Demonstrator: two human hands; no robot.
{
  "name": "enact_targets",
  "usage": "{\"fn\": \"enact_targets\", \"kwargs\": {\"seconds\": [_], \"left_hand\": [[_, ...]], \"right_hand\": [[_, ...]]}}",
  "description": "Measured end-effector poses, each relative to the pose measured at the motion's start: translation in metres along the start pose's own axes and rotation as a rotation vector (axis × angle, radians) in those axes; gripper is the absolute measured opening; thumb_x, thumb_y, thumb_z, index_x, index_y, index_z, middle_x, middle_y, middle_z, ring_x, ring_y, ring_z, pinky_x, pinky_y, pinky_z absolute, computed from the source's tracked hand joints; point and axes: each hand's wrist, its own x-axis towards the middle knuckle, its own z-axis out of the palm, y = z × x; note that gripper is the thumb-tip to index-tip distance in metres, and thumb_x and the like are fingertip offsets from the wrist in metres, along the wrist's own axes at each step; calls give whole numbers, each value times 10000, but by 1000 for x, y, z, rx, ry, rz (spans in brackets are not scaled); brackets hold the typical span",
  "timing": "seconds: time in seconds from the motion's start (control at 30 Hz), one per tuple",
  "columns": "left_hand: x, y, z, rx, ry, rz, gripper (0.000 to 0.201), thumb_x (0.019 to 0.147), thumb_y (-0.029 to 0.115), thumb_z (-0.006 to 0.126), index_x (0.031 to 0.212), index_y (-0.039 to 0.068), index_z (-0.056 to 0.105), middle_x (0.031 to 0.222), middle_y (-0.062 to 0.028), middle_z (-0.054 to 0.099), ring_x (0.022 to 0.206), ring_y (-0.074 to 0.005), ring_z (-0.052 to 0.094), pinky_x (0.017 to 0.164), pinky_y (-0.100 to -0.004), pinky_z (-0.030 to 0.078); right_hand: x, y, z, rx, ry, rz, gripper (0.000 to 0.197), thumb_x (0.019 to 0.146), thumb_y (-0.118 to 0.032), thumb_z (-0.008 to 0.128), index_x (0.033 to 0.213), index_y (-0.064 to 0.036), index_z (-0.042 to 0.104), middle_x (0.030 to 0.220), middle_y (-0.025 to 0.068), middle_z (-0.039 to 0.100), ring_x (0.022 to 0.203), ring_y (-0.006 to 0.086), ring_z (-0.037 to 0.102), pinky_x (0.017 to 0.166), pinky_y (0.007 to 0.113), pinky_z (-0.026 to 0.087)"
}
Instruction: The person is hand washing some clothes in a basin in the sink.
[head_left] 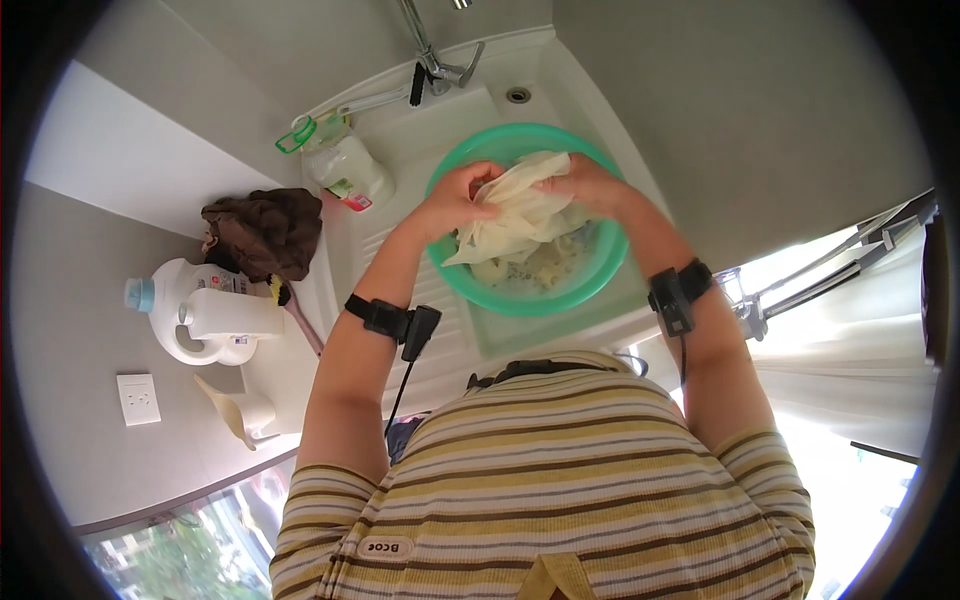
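Note:
Over a round green basin (455, 283) I hold up a wet, cream-coloured cloth (520, 212), bunched between both hands. My left hand (462, 203) has its fingers closed on the left side of the cloth. On the other side, my right hand (582, 187) grips the upper right part, with some fingertips hidden in the folds. Below the cloth, cloudy water with suds (540, 275) fills the basin, and more pale fabric lies partly under it. What kind of garment the cloth is, I cannot tell.
The basin stands in a white sink (600, 335) with a ridged washboard slope (370, 265) on its left. A chrome tap (440, 70) and a drain (518, 95) are behind. Leftward are a clear bottle (350, 170), a dark brown cloth (265, 230), white jugs (180, 320) and a brush (295, 305).

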Motion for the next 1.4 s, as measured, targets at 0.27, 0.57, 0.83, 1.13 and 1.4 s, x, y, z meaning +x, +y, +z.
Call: {"fn": "enact_targets", "kwargs": {"seconds": [0.27,0.57,0.83,1.13,1.4], "left_hand": [[-20,-38,9,95,110,-261,432,831,198,735,1195,8,602,1064,-62,670,957,-139,611,864,-309,491],[-17,-29,14,-866,495,111,284,973,193,561,1176,-4,579,1153,-102,655,1036,-191,625,964,-371,460],[9,64,4,-586,787,499,258,988,223,553,1133,12,587,1065,-58,652,986,-152,617,892,-299,478],[35,19,83,160,520,185,246,896,263,662,991,38,632,880,-125,673,802,-246,666,725,-364,528],[56,-24,51,700,770,4,256,880,289,607,825,42,568,672,-167,609,629,-371,611,536,-466,478]], "right_hand": [[-5,-39,4,2,482,-94,546,788,-381,777,1145,-2,614,1088,118,671,1004,221,646,908,349,491],[-7,-38,-25,285,494,-255,508,830,-307,753,1163,34,578,1076,104,655,988,205,626,897,320,480],[-7,-52,-2,587,734,-454,420,913,-287,670,1209,-8,561,1163,111,631,1048,203,617,905,360,509],[28,25,33,1077,124,-276,411,980,-376,524,1341,-184,491,1195,102,584,1073,218,587,917,385,502],[40,41,87,1055,307,13,283,969,-352,522,1125,-123,579,1052,49,625,964,182,596,842,365,515]]}}
